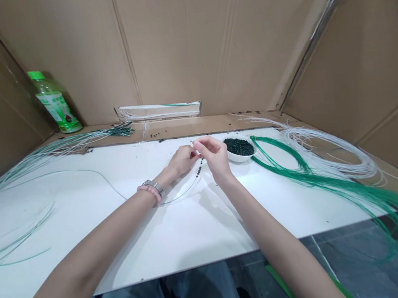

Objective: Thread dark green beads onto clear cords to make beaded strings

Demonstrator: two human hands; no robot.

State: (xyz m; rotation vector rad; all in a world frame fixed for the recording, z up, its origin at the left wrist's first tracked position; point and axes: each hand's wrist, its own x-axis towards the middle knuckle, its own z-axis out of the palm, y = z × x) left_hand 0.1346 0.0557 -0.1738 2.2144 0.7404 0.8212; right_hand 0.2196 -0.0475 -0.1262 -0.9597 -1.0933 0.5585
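My left hand (184,159) is closed in a pinch on a thin wire (183,195), which curves under my wrist and away to the left. Several small black beads (198,170) sit on the wire just below my fingertips. My right hand (216,157) is also closed, its thumb and finger pinching at the wire's upper end, touching or nearly touching the left fingers. Anything tiny between the fingertips is hidden. Right beside that hand stands a white bowl (242,157) filled with dark beads (238,146).
Looped green wires (281,171) and white wires (351,155) lie right, some overhanging the edge of the white table (183,242). Beaded strands (120,129) stretch left. A green-capped bottle (59,108) stands at back left. Cardboard walls (181,36) enclose the table.
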